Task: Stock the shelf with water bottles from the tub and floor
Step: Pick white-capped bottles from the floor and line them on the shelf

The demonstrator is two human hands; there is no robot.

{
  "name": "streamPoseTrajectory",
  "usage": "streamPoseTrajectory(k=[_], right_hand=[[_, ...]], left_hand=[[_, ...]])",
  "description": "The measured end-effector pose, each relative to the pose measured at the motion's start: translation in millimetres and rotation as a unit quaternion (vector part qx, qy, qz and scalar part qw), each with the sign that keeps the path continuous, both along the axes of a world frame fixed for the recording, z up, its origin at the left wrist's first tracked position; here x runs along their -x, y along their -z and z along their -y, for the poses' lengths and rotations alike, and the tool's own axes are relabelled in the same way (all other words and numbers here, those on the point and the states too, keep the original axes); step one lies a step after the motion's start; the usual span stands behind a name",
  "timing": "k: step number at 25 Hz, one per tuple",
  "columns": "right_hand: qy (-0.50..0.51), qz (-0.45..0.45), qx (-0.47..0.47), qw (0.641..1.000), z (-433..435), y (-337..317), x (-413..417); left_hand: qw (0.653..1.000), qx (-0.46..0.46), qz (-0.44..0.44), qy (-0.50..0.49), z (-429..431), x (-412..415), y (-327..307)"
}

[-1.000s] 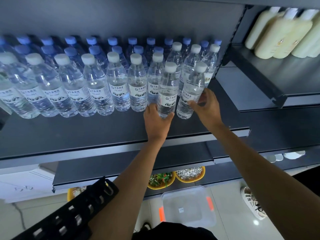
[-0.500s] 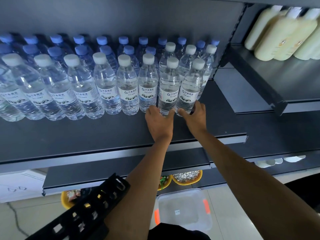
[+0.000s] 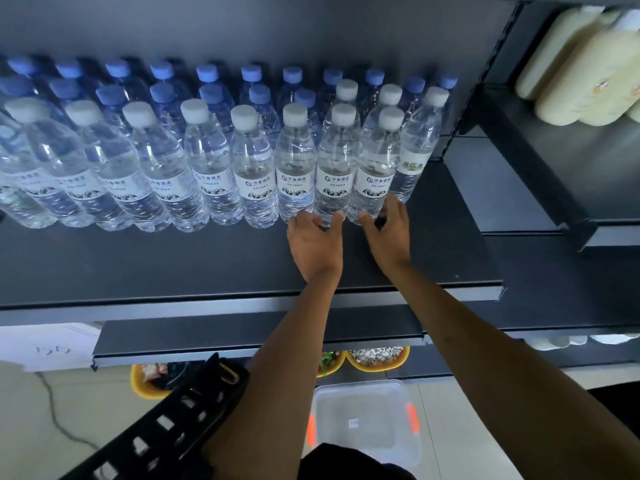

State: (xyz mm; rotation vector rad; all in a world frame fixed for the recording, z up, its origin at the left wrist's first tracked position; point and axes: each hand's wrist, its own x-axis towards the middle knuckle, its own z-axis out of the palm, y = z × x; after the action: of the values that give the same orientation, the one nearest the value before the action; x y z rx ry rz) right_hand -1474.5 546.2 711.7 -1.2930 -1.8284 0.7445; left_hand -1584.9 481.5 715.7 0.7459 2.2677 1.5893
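Note:
Several clear water bottles with white caps stand in a front row on the dark shelf (image 3: 207,265), with blue-capped ones behind. My left hand (image 3: 314,241) grips the base of one white-capped bottle (image 3: 335,174) near the row's right end. My right hand (image 3: 388,233) grips the base of the neighbouring bottle (image 3: 374,168) to its right. Both bottles stand upright in line with the row. A clear tub (image 3: 363,422) with orange latches sits on the floor below and looks empty.
Cream-coloured bottles (image 3: 581,71) fill a shelf at upper right. A black slatted crate (image 3: 162,431) juts in at lower left. Yellow bowls (image 3: 377,358) sit under the lowest shelf. Bare shelf surface lies in front of the row.
Both hands have pushed their two bottles back from in front of the row into line with it, and the hands have slid down to the bottle bases.

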Motion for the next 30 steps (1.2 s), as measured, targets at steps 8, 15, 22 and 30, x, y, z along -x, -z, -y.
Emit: streamPoseTrajectory(k=[8, 15, 22, 30], right_hand=[[0.002, 0.04, 0.015, 0.999, -1, -4, 1], [0.021, 0.015, 0.022, 0.999, -3, 1, 3], [0.044, -0.063, 0.058, 0.995, -3, 4, 4], [0.086, -0.222, 0.081, 0.968, 41, -18, 0]], left_hand=[[0.999, 0.021, -0.025, -0.004, -3, -1, 3], [0.998, 0.036, -0.043, -0.019, -5, -1, 5], [0.999, 0.021, 0.031, 0.021, 9, 4, -3], [0.981, -0.056, 0.184, 0.032, 109, 9, -15]])
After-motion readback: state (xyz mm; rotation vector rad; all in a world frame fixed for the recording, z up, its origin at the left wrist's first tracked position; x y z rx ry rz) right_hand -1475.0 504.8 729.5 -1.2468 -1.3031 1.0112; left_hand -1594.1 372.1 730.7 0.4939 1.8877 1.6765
